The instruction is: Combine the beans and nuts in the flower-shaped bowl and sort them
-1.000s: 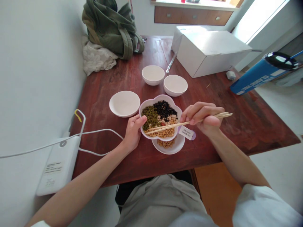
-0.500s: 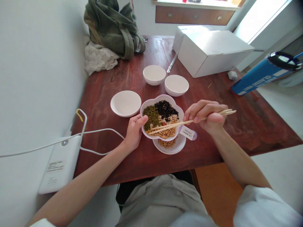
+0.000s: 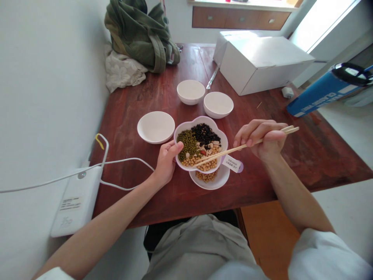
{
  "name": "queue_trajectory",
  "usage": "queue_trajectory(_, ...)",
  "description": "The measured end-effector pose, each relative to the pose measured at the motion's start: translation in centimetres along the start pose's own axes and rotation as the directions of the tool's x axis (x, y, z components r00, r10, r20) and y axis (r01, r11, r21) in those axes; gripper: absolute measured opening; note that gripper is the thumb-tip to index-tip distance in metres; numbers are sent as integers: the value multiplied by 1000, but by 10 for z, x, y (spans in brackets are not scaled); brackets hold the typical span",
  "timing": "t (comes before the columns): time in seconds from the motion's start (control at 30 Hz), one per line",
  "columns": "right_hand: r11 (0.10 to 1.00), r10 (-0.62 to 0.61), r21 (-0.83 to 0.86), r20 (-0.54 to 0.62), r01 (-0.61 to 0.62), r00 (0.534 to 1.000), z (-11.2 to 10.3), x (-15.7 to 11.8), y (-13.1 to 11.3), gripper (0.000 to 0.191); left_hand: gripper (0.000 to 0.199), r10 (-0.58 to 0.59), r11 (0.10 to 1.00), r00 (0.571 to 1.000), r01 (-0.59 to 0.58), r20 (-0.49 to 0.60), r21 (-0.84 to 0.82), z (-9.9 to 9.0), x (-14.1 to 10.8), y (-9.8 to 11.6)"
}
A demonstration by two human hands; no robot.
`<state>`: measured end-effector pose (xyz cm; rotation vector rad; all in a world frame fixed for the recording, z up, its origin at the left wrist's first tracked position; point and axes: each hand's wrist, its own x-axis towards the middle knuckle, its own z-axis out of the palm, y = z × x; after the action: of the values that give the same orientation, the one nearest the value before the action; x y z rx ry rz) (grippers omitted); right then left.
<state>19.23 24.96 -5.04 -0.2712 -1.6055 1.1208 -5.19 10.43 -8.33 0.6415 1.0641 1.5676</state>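
Observation:
My left hand (image 3: pixel 167 161) grips the left rim of a flower-shaped bowl (image 3: pixel 177 130), thumb on top and the other fingers mostly hidden. Inside lie black beans (image 3: pixel 205 134), green mung beans (image 3: pixel 188 144), yellow soybeans (image 3: pixel 210 165) and some peanuts (image 3: pixel 215 146). A pair of chopsticks (image 3: pixel 233 150) is pinched in my right hand (image 3: pixel 260 140), tips over the soybeans. The flower bowl covers part of a round white bowl (image 3: pixel 223 179) that also has soybeans in it. A labelled tab (image 3: pixel 232 163) shows at the flower bowl's right side.
Three white bowls stand beyond: left (image 3: pixel 155 127), back (image 3: pixel 190 92) and right (image 3: pixel 218 105). Farther off are a green bag (image 3: pixel 140 35), a white box (image 3: pixel 262 58) and a blue bottle (image 3: pixel 323 91). A white power bank (image 3: pixel 75 202) with a cable lies at the left edge.
My right hand has moved to the right, drawing the chopstick tips rightward across the soybeans. My left hand keeps its hold on the flower-shaped bowl.

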Motion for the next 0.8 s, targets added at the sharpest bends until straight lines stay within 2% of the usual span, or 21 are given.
queue_trajectory(0.17, 996, 74, -63, 76, -69, 994, -4, -3, 2, 65, 45, 1, 1000, 1000, -1, 0, 6, 1, 0, 1)
queue_trajectory(0.33, 1000, -6, -23, 13, 7, 1000, 0, 5, -6, 64, 45, 1, 1000, 1000, -1, -8, 4, 1, 1, 1)
queue_trajectory(0.67, 998, -48, -45, 129, 54, 990, -4, 7, -12, 57, 47, 13, 1000, 1000, -13, -1, -11, 2, 1, 0)
queue_trajectory(0.8, 996, -34, -76, 123, 44, 992, -8, 7, -11, 57, 48, 17, 1000, 1000, -17, 3, 0, 1, 1, 0)
